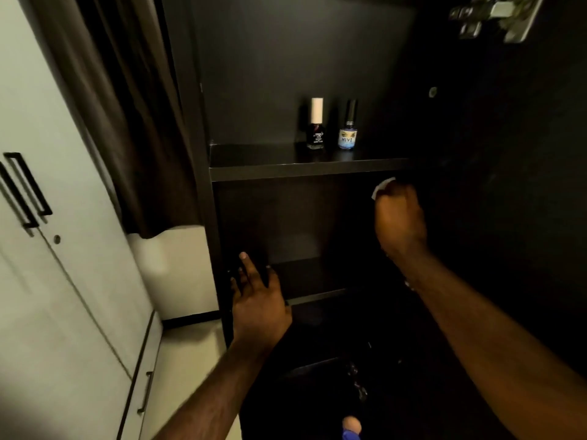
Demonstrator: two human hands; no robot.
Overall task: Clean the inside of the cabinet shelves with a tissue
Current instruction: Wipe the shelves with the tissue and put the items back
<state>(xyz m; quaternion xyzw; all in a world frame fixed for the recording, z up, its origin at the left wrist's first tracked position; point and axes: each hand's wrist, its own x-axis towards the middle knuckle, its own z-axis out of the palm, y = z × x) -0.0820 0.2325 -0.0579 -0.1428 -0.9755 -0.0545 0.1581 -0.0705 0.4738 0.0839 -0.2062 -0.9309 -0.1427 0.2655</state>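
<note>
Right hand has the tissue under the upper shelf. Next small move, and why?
Probably sweep the right hand, gripping the tissue, leftward: the tissue sits at the compartment's far right, just under the upper shelf, and the back panel to its left is unobstructed.

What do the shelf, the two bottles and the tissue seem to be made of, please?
Shelf: likely laminated board, matt black, with a faint sheen on its edge.
White-capped bottle: probably glass, dark and glossy.
Black-capped bottle: clear glass or plastic, bluish inside.
Tissue: soft white paper, crumpled in the right hand.
</note>
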